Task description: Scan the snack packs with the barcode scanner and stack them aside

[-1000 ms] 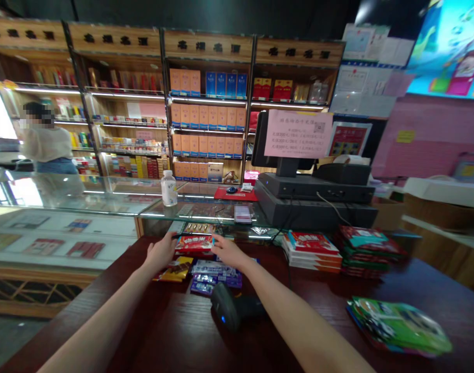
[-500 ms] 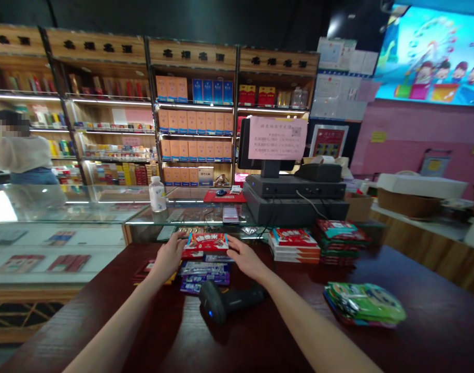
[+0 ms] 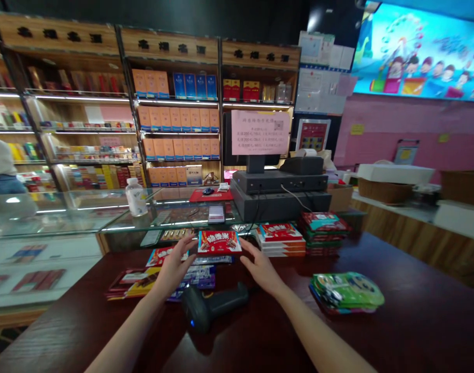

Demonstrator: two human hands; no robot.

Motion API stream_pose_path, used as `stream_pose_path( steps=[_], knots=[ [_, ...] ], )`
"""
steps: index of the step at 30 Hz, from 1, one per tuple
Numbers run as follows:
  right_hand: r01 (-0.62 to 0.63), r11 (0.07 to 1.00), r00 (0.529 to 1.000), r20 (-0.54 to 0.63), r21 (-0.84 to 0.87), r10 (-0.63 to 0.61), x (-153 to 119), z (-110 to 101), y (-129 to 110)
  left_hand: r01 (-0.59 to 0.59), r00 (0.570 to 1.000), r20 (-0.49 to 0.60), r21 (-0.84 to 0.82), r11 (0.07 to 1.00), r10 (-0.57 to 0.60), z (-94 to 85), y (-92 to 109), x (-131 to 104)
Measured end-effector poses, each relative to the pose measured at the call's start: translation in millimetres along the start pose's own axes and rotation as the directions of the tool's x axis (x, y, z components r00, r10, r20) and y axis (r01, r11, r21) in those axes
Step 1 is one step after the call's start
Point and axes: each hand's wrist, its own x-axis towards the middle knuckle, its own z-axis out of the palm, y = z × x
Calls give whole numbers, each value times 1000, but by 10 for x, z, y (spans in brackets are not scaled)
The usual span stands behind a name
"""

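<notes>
A red snack box (image 3: 219, 242) with white lettering is held between my two hands, its printed face turned toward me. My left hand (image 3: 175, 265) has its fingertips at the box's left end. At the opposite end are the fingertips of my right hand (image 3: 263, 268). Another red snack pack (image 3: 157, 255) lies on the counter, partly hidden behind my left hand. Purple wrapped bars (image 3: 205, 277) lie below the held box. A black barcode scanner (image 3: 213, 305) rests in front of them, its blue light on.
Stacked red boxes (image 3: 279, 239) and dark red packs (image 3: 324, 230) stand to the right. Green packets (image 3: 347, 291) lie nearer on the counter. Red and yellow packs (image 3: 131, 282) sit at left. Behind are a glass case, a white bottle (image 3: 136, 197) and a checkout terminal (image 3: 279, 189).
Both hands have moved right with the red box, uncovering the red pack beneath at the left. The view has turned right, shifting the background leftward.
</notes>
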Motion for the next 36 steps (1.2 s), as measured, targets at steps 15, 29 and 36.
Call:
stream_pose_path(
  steps=[15,29,36],
  knots=[
    [78,988,989,-114,-134,-94,-142,-19,59,-118,988,-74,235,965,138,71,-87,-116],
    [378,882,838,-302,-281,-455,-129,-4,50,-180,969,-148,138,974,200,141,-43,-161],
    [252,932,870,-361,-259,-336,-82,-3,25,-180,972,-129,116,977,195,210,-135,-103]
  ],
)
